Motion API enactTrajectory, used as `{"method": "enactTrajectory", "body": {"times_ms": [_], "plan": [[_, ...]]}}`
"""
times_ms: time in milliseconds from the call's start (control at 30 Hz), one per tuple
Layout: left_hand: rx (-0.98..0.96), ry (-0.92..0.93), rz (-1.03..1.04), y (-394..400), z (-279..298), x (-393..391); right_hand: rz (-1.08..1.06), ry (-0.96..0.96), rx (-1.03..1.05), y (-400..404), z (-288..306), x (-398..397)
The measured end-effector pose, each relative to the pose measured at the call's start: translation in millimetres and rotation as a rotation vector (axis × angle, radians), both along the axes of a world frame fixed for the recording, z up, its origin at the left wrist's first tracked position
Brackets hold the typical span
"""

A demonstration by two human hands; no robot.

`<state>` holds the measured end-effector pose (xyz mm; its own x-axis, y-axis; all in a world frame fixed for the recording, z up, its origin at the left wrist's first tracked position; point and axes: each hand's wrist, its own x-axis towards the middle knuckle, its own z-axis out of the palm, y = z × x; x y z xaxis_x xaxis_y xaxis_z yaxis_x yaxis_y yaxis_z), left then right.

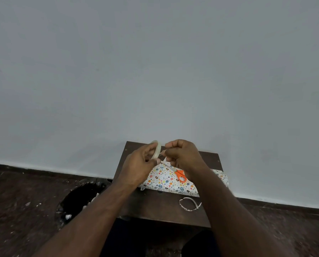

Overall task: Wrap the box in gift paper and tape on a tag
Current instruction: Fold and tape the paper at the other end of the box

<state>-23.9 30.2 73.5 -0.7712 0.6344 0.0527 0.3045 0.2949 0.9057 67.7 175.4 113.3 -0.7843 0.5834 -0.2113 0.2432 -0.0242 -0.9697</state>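
A box wrapped in white gift paper with small coloured prints (pixel 166 182) lies on a small dark wooden table (pixel 155 204). Orange-handled scissors (pixel 180 175) rest on top of the box. Above its far left end my left hand (pixel 140 167) grips a roll of clear tape (pixel 157 148). My right hand (pixel 182 154) is curled just right of the roll and pinches the tape's free end. No tag can be made out.
A thin curled strip of cut paper (pixel 189 204) lies on the table's near right part. A black-lined waste bin (pixel 80 199) with paper scraps stands on the dark floor left of the table. A pale wall rises right behind the table.
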Motion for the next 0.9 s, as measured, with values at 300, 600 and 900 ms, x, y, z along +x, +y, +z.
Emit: {"method": "enactTrajectory", "body": {"times_ms": [300, 600, 900], "plan": [[-0.055, -0.019, -0.054, -3.8, 3.6, -1.1, 0.16, -0.027, 0.763, -7.7, 8.4, -4.1], [-0.002, -0.107, -0.079, -7.1, 5.0, -2.8, 0.231, -0.001, 1.098, -8.8, 3.8, -2.4], [0.051, -0.215, -0.064, -9.3, 8.6, 2.1, 0.244, 0.028, 1.0, -2.1, 4.6, -2.5]]}}
